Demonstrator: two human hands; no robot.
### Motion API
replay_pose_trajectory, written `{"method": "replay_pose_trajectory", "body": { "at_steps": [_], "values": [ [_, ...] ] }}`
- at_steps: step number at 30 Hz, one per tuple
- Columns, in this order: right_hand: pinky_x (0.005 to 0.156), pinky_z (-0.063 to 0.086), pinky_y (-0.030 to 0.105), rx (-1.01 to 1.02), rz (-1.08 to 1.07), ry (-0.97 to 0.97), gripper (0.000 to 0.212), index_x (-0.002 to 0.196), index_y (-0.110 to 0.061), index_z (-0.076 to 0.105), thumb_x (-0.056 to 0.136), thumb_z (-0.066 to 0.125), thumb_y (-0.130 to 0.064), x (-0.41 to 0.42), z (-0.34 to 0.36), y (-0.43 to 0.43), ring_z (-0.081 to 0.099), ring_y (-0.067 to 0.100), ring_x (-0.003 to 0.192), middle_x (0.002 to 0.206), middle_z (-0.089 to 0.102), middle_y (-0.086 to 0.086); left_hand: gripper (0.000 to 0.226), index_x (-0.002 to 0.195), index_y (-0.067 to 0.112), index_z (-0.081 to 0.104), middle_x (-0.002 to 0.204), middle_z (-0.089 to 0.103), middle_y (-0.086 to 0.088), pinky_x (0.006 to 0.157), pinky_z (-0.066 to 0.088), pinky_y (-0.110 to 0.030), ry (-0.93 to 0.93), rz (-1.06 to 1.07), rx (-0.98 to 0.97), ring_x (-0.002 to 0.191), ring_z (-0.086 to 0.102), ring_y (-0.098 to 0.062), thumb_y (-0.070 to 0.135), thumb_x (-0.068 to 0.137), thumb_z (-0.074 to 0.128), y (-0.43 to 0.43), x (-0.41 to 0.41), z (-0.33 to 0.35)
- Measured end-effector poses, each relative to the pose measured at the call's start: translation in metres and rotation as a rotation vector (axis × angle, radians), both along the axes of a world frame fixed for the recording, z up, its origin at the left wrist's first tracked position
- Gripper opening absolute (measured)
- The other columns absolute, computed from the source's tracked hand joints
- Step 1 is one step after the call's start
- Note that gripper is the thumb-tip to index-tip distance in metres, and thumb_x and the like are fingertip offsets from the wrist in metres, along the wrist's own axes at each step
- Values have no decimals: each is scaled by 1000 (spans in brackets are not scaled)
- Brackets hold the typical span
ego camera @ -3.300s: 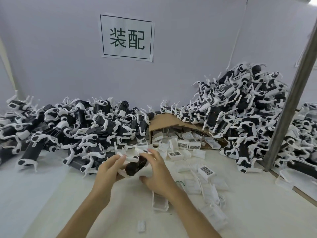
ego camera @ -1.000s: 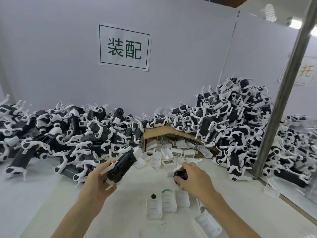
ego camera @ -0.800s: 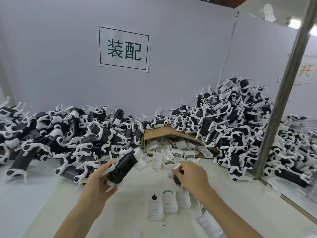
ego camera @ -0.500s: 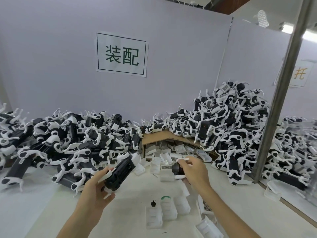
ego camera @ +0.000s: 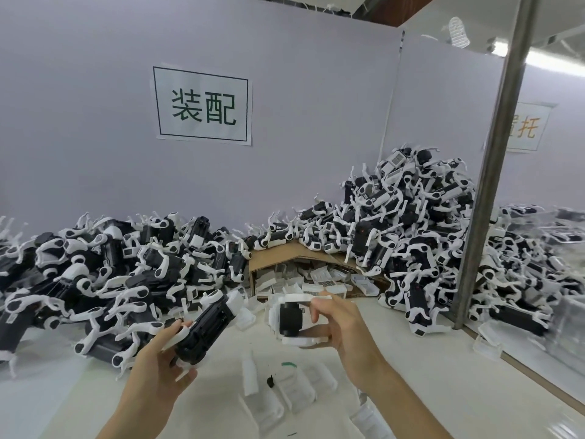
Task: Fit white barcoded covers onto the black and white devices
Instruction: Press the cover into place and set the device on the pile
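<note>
Above the pale worktop [ego camera: 443,375], the left hand [ego camera: 158,365] grips a black ribbed plastic device with white legs [ego camera: 205,331] by its near end, tilted up and away. The right hand [ego camera: 342,324] pinches a white plastic cover [ego camera: 292,318] between thumb and fingers, a dark block showing against it. Cover and device are near but apart. The risk, I judge, is a crooked meeting: brought in at an angle, the cover could seat on one edge only, or slip from that light pinch among the loose covers [ego camera: 297,394] below

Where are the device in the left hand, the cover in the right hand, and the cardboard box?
device [ego camera: 209,327]: head view, black body.
cover [ego camera: 274,315]: head view, white left side.
box [ego camera: 280,253]: head view, brown top flap.
</note>
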State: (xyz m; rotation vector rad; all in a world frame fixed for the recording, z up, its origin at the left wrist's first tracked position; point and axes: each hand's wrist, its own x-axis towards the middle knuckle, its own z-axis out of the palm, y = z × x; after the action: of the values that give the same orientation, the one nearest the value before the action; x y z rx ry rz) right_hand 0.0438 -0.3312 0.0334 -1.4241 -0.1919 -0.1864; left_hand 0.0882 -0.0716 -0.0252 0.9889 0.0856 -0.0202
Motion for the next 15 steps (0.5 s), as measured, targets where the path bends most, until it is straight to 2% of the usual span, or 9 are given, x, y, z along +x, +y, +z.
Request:
{"method": "replay_pose_trajectory", "body": {
  "at_steps": [2, 5, 8, 10, 11, 13, 15],
  "values": [
    [58, 57, 34, 28, 90, 8, 26, 64, -14, 50, 79, 63, -32, -12, -11, -2, 72, 46, 92, 117, 68, 18, 21, 102, 20, 75, 65, 68, -1, 66, 41, -34, 2, 2, 6, 44, 59, -15, 34, 90, 65, -1, 0, 0],
    [54, 57, 32, 92, 196, 25, 32, 62, -14, 51, 74, 69, -38, -30, -25, 0, 73, 41, 83, 110, 69, 15, 22, 102, 20, 75, 64, 66, 0, 66, 42, -34, 4, 2, 15, 46, 56, -14, 35, 90, 65, -1, -1, -1],
    [57, 59, 37, 41, 59, -11, 28, 59, -18, 57, 71, 66, -42, -29, -10, 4, 74, 39, 84, 110, 71, 16, 20, 100, 21, 76, 63, 66, 1, 67, 41, -34, 6, 3, 33, 46, 57, -14, 35, 91, 65, -1, 0, 0],
    [66, 61, 44, 109, -78, -130, 22, 74, -16, 67, 78, 60, -36, -7, 30, -2, 74, 32, 85, 111, 69, 20, 20, 99, 20, 76, 63, 67, 0, 65, 41, -33, 18, 1, 34, 51, 55, -17, 34, 91, 65, 1, 0, 0],
    [66, 60, 41, 178, -176, -203, 24, 82, -11, 65, 81, 58, -34, 11, 62, -10, 72, 25, 78, 103, 68, 18, 20, 99, 19, 76, 64, 67, 0, 64, 41, -33, 27, 4, 29, 54, 53, -18, 34, 91, 66, 1, 0, 1],
    [67, 56, 35, 315, -408, -346, 23, 81, -12, 57, 92, 54, -31, 53, 143, -39, 65, 17, 69, 85, 64, 6, 18, 97, 18, 75, 65, 67, -1, 61, 40, -32, 46, 17, 27, 58, 50, -19, 32, 90, 66, 2, 2, 1],
    [79, 55, 36, 427, -519, -360, 26, 97, -14, 61, 101, 47, -35, 90, 217, -72, 64, 21, 88, 99, 66, 2, 16, 93, 18, 75, 72, 67, -4, 60, 39, -32, 65, 25, 24, 62, 50, -21, 31, 89, 67, 1, 5, 2]
  ]
}}
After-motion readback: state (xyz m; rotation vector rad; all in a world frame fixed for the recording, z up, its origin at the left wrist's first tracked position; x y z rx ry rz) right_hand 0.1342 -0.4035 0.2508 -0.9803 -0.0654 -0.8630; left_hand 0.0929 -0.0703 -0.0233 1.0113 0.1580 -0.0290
